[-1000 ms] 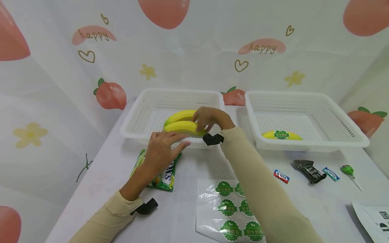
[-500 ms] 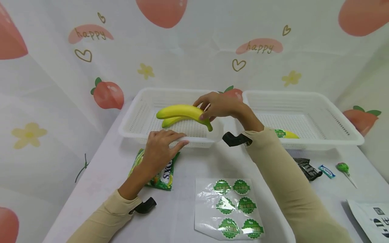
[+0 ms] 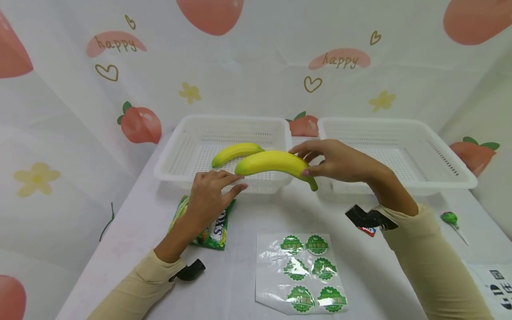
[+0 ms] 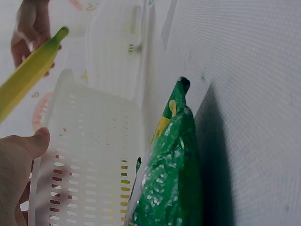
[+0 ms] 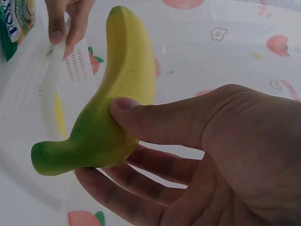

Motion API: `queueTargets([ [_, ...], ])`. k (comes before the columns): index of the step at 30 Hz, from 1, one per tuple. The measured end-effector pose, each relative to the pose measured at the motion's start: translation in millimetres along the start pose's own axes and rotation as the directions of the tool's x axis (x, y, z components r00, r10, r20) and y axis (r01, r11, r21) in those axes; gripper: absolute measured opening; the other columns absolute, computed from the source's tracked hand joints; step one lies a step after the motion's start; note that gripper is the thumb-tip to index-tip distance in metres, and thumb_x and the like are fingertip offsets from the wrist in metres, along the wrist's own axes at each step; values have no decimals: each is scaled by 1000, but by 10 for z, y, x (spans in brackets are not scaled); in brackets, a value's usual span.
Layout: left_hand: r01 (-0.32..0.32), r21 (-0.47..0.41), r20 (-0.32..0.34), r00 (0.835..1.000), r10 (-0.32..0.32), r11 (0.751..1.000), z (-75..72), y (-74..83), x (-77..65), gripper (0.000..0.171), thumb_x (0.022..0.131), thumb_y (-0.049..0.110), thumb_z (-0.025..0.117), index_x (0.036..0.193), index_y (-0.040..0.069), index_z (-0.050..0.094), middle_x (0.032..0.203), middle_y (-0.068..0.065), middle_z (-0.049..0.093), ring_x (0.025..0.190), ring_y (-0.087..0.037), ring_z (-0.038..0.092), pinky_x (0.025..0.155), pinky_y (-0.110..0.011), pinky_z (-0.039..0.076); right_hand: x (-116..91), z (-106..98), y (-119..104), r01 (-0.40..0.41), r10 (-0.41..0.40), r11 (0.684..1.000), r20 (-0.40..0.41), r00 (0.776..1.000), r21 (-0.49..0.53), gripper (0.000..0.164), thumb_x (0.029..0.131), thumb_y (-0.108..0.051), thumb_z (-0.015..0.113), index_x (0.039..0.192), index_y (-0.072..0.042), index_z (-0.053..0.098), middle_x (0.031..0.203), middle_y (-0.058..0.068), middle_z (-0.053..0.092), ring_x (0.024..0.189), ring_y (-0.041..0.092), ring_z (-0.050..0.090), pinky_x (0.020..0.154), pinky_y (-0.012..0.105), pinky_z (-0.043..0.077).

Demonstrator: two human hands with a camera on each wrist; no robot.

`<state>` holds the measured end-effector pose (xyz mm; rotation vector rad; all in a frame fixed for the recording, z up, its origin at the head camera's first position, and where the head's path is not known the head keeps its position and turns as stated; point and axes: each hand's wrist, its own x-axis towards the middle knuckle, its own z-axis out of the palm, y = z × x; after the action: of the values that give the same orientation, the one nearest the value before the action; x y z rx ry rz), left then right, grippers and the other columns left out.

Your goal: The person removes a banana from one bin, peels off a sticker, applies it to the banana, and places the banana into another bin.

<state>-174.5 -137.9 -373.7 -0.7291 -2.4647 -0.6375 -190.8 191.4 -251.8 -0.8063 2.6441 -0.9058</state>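
A yellow banana [image 3: 272,162] with green ends hangs over the front right corner of the left white basket [image 3: 232,118]. My right hand [image 3: 344,162] pinches it near the stem, thumb on one side and fingers on the other, as the right wrist view shows of the banana [image 5: 127,70]. My left hand [image 3: 210,195] grips the front rim of that basket, its thumb [image 4: 41,139] outside and fingers over the edge. A second banana [image 3: 236,152] lies inside the same basket. Under my left hand is a green snack bag [image 3: 214,235], partly covered.
A second white basket [image 3: 376,120] stands to the right, its front partly hidden by my right hand. A sheet of round green stickers [image 3: 268,280] lies in front. To the right are a small red candy [image 3: 367,231], a green lollipop [image 3: 450,218] and a white packet [image 3: 496,289].
My right hand has lifted one banana out of the left basket and carried it right and toward me. My left hand has stayed on the basket rim.
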Motion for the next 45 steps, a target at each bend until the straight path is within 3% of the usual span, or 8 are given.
queueTargets([
  [8,-8,18,6,1000,8,1000,-11,10,4,37,93,37,82,124,16,80,110,-6,80,106,-31,72,90,-54,47,-474,269,275,-25,24,999,18,1000,23,49,96,-23,80,142,-15,66,114,-3,73,107,16,68,85,36,57],
  [17,-17,-7,-32,999,16,1000,0,18,6,36,91,32,86,122,14,81,110,-7,80,108,-32,71,93,-57,45,-594,589,548,-78,73,996,90,993,52,48,97,-27,79,141,-12,66,119,0,73,109,19,68,88,33,57],
  [24,-166,-100,-125,980,153,981,32,216,-30,24,88,16,88,111,10,83,103,-9,72,97,-28,65,84,-45,51,-534,745,727,-104,102,994,53,993,36,45,96,-19,79,139,-10,68,120,2,74,112,23,67,92,40,56],
  [26,-216,-125,-65,976,209,968,41,319,-61,24,89,17,88,112,11,83,102,-6,71,93,-24,65,79,-38,54,-513,771,760,-114,112,993,46,993,42,45,96,-16,78,139,-9,68,120,3,74,111,23,67,92,42,56],
  [29,-227,-135,130,961,244,965,57,473,-141,30,92,29,85,118,15,81,104,-2,69,93,-18,65,79,-33,55,-479,800,797,-128,126,991,43,991,49,44,96,-15,78,138,-8,68,119,4,74,110,23,67,93,43,55],
  [35,-114,-105,498,854,152,988,141,698,-287,53,92,52,79,131,17,74,114,-2,66,97,-16,62,82,-34,53,-436,834,827,-134,132,990,42,990,54,42,97,-14,76,138,-7,68,121,4,74,110,23,66,95,45,54],
  [40,-92,-60,593,798,110,994,242,805,-313,65,89,57,79,137,14,68,117,-5,63,101,-19,62,82,-35,54,-438,844,835,-129,128,990,31,991,52,43,98,-13,74,141,-6,66,128,6,73,115,25,67,98,48,53],
  [45,-83,-56,605,790,100,995,277,837,-308,64,88,51,84,137,13,67,117,-5,61,99,-20,59,82,-33,52,-437,851,842,-118,117,991,22,993,57,45,99,-14,75,142,-6,65,130,7,72,116,27,67,98,48,54],
])
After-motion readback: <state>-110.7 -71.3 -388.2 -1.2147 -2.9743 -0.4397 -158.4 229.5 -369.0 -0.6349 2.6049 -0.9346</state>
